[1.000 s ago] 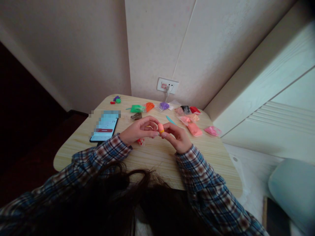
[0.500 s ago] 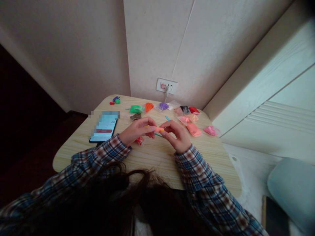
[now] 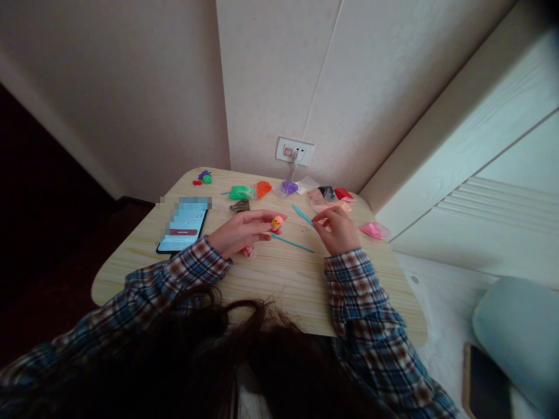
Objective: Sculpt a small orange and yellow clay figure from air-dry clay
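In the head view, my left hand (image 3: 240, 230) pinches a small pink and yellow clay piece (image 3: 277, 222) between thumb and fingers, above the table. Its yellow part has small dark marks. To the right, my right hand (image 3: 337, 230) is closed at the near end of a light blue clay tool (image 3: 301, 213), whose flat tip points away from me; the fingers hide that end. A thin blue clay tool (image 3: 293, 242) lies on the wood between my hands. Part of a red and white packet (image 3: 248, 251) shows below my left hand.
Clay bags line the table's (image 3: 271, 291) far side: green (image 3: 241, 192), orange (image 3: 262, 189), purple (image 3: 289, 187), red (image 3: 343, 194) and pink (image 3: 374, 230) among them. A lit phone (image 3: 183, 227) lies left. Small clay lumps (image 3: 206, 178) sit at the back left corner. A wall socket (image 3: 295, 151) holds a plug.
My right hand has left the clay piece and moved right to the light blue tool. My left hand keeps the piece, now turned so its yellow side with dark marks shows.
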The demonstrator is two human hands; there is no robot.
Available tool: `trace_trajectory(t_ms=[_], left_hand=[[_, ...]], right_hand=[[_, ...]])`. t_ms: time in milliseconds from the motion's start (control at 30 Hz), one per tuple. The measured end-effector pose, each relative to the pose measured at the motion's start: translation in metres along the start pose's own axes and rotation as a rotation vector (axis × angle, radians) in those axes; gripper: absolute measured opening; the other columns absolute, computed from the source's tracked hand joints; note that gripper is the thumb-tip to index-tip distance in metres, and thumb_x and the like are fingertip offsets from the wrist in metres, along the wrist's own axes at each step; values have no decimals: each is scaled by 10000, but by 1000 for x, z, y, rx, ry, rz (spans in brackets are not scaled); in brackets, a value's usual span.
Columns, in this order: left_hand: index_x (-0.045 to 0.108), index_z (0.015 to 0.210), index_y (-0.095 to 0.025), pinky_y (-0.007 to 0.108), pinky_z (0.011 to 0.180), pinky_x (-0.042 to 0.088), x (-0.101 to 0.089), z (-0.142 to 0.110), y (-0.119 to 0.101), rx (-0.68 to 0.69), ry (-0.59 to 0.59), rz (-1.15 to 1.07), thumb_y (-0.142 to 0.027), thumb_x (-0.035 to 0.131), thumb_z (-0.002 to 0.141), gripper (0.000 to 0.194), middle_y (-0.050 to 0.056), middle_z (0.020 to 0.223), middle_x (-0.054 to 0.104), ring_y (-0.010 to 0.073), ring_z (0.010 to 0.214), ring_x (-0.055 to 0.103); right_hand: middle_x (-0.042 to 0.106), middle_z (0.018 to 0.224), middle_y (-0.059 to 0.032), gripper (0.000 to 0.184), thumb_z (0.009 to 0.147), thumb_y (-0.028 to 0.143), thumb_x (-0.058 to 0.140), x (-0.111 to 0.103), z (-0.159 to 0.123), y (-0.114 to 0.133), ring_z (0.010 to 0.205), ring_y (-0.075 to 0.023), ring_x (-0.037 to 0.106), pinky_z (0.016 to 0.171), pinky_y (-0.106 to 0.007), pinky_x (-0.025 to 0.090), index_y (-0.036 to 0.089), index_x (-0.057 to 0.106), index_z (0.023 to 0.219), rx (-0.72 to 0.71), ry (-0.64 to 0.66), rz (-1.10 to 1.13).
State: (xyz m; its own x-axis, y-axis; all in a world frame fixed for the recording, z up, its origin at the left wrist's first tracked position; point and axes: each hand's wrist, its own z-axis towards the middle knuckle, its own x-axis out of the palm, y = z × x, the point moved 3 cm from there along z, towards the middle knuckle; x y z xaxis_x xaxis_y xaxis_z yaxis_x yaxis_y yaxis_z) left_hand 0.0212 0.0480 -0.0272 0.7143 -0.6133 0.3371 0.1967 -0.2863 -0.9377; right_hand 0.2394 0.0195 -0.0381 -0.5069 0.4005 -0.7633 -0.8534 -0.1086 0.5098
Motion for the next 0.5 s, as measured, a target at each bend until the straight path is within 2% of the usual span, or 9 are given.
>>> trace_trajectory(t_ms=[100,200,367,500], left_hand=[[677,858,-130,216,680,439,-2,1,1,-11,-33,-66,-171,713,656,209,48,826,656,133,802,606],[662,830,-127,202,663,442,-2,1,0,-20,-77,-110,-140,707,658,178,38,819,651,121,778,612],[635,844,-125,190,665,455,-4,2,-4,29,-143,-183,-100,661,693,155,22,819,640,101,745,615],[617,843,-123,197,669,464,-6,0,-8,89,-170,-240,-77,622,707,144,12,770,629,105,735,611]], right_hand=[[540,888,-65,104,738,182,546,16,-2,-4,702,-151,564,664,-311,470,178,646,766,-42,106,-152],[547,903,-69,115,746,191,543,24,-3,-1,717,-158,559,678,-313,466,178,650,784,-54,163,-193],[564,820,-55,112,735,157,549,19,-4,13,695,-138,554,672,-278,461,156,656,768,-103,206,-58],[566,788,-42,90,731,180,575,19,-6,21,708,-134,554,675,-261,458,167,662,751,-136,295,7]])
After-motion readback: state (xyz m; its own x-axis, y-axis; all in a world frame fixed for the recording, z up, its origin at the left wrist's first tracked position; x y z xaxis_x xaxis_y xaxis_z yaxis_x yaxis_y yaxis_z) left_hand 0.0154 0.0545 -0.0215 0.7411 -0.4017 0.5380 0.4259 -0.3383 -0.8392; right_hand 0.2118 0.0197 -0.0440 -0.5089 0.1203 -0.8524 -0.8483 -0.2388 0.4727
